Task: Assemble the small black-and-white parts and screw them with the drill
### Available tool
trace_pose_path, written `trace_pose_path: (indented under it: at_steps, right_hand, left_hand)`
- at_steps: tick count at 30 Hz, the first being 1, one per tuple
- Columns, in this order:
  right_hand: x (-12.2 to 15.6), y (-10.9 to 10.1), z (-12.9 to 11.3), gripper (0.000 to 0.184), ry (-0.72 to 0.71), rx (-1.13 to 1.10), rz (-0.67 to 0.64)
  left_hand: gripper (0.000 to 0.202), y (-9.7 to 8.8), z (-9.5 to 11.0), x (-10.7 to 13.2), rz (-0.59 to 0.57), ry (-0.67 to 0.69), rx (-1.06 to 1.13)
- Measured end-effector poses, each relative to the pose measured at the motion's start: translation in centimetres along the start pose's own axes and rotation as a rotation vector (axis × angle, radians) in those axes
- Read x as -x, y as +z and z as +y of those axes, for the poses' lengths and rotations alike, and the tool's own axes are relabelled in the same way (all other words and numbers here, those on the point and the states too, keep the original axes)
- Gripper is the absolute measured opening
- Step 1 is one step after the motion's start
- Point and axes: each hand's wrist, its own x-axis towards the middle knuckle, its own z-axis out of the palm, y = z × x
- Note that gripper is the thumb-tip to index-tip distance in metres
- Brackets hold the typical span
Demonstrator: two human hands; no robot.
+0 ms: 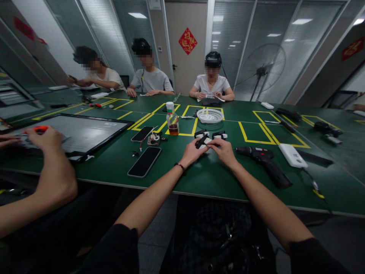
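The small black-and-white part (203,141) is held up just above the desk (196,182), between the person's two hands; its finer detail is too small to read. The left hand (191,153) has its fingers closed around the dark side; the right hand (224,150) has thumb and forefinger nearly together, pinching at the white end.

For sound work, the left hand should serve as the fixed support while the right makes small, light adjustments; force looks better kept low, since parts of this size probably slip or crack easily; working low over the desk limits any drop.

Just beyond the hands lie two similar parts, one at left (201,133) and one at right (219,135); they are best left unbumped. A cordless drill (264,156) lies just beside the right wrist, chuck facing it; clearance there warrants care. To the left are a wired component (154,139) and a grey-edged phone (145,162); farther off stand a capped bottle (172,122) and a white basket (210,115).
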Motion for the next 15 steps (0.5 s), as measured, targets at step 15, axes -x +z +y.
trace_pose_path:
  at_steps: [15]
  right_hand:
    - [0.0, 0.1, 0.0, 0.016, -0.121, 0.242, -0.035]
  left_hand:
    - [0.067, 0.5, -1.6, -0.7, -0.001, 0.057, 0.04]
